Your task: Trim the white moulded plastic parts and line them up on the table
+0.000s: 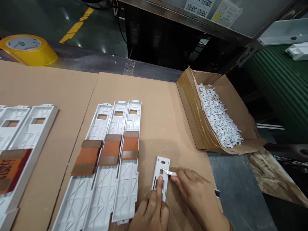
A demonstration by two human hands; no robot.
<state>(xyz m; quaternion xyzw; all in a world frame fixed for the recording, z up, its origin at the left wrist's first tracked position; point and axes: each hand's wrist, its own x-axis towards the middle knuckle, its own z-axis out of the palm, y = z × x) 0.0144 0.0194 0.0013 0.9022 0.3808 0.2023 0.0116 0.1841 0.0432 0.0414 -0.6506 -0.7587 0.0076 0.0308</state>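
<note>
A small white slotted plate (158, 165) lies on the cardboard-covered table. My left hand (152, 210) presses on its lower part with the index finger stretched out, the other fingers bent. From the right, my right hand (196, 192) grips a small knife (167, 172) with a pale handle, its blade tip at a rectangular opening in the plate. Left of my hands lie three long white ribbed parts (128, 189) side by side, each with an orange and brown block (130, 146) across its middle.
An open cardboard box (192, 118) of small white pieces stands at the right. More long white parts (38, 138) lie at the far left. Yellow tape (45, 53) sits at the back left. A green conveyor belt (276, 77) runs beyond the box.
</note>
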